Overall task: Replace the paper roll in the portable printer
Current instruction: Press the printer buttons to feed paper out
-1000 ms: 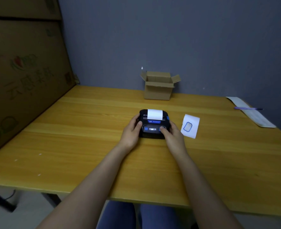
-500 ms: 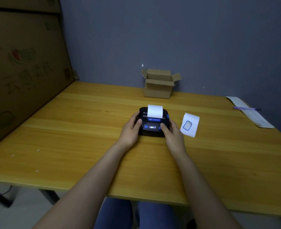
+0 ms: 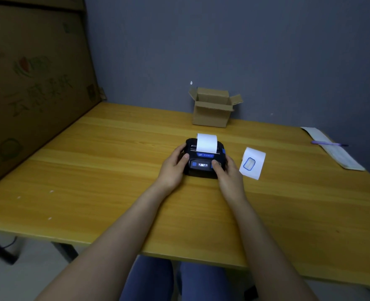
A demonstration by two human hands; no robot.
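Observation:
A small black portable printer (image 3: 201,168) with blue trim and a lit display sits in the middle of the wooden table (image 3: 93,170). A white paper strip (image 3: 206,142) sticks up out of its top slot. My left hand (image 3: 172,168) grips the printer's left side, thumb on its top front. My right hand (image 3: 227,174) holds the right side, with its thumb pressed on the front panel next to the display. A white paper roll (image 3: 252,163) with a blue core lies on the table just right of the printer.
An open small cardboard box (image 3: 212,109) stands at the back by the grey wall. A long paper sheet (image 3: 336,153) with a purple pen (image 3: 329,144) lies at the far right edge. A large cardboard panel (image 3: 32,83) walls off the left side.
The paper strip has grown longer out of the printer's slot. Both hands stay on the printer; my right thumb has shifted slightly on the front panel.

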